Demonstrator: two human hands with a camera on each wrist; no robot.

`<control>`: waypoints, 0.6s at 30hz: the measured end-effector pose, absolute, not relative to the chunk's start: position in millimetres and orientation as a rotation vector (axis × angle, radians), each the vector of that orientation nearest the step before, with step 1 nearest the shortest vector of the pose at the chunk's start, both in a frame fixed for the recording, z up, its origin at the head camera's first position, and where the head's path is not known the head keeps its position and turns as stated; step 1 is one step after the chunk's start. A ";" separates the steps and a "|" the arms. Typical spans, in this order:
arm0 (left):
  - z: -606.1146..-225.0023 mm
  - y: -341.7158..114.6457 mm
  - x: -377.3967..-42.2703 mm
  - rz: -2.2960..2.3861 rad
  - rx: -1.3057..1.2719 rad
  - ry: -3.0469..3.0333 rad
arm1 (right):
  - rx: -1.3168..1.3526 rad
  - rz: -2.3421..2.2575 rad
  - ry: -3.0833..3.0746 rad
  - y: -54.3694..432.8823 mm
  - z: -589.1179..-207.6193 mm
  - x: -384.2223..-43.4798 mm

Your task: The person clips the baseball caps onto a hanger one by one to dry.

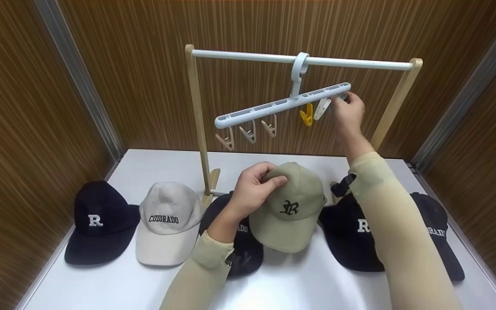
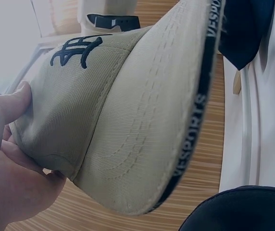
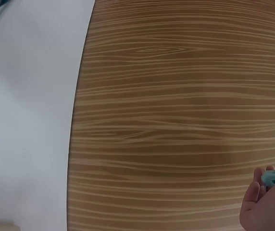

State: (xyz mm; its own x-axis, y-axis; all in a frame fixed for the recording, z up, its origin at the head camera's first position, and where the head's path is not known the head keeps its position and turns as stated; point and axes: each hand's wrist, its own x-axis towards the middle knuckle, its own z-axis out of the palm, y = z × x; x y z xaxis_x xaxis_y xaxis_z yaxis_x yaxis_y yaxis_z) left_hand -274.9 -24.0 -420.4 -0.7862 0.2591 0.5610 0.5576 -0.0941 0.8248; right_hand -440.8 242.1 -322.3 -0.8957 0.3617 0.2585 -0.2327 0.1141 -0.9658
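Observation:
My left hand (image 1: 252, 189) grips an olive-beige baseball cap (image 1: 291, 232) by the side of its crown, thumb on the front. The cap hangs over the white table, its dark embroidered letter facing me and its brim down. In the left wrist view the underside edge of the brim shows a dark lettered band. Up at the right end of a pale blue clip hanger (image 1: 265, 113), my right hand (image 1: 349, 116) pinches a green clip (image 3: 274, 177). The hanger tilts, right end higher. Beside that hand hang a white clip (image 1: 322, 108) and a yellow clip (image 1: 307, 116).
The hanger hooks over the white bar (image 1: 248, 56) of a wooden-legged rack. Several pale clips (image 1: 226, 140) dangle from its left half. Along the table (image 1: 274, 288) lie a navy cap (image 1: 97, 237), a light grey cap (image 1: 168, 245) and several dark caps (image 1: 351, 241). Wood-grain walls enclose the table.

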 end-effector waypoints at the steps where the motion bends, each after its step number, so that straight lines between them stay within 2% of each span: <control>1: -420.9 -24.7 -275.3 -1.972 -0.906 -1.952 | -0.113 1.818 -1.974 242.2 -323.1 -440.8; 18: -424.6 -27.7 -279.0 -1.993 -0.875 -1.961 | -0.033 1.692 -2.212 243.5 -331.0 -429.3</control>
State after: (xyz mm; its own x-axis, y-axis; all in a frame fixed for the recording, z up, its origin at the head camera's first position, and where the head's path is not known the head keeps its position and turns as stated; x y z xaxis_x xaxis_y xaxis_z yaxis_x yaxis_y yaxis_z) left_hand -279.0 -27.7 -424.6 -0.8014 0.2527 0.5422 0.5380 -0.0916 0.8379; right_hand -429.3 243.5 -331.0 -0.9368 0.2306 0.2631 -0.1937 0.2844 -0.9389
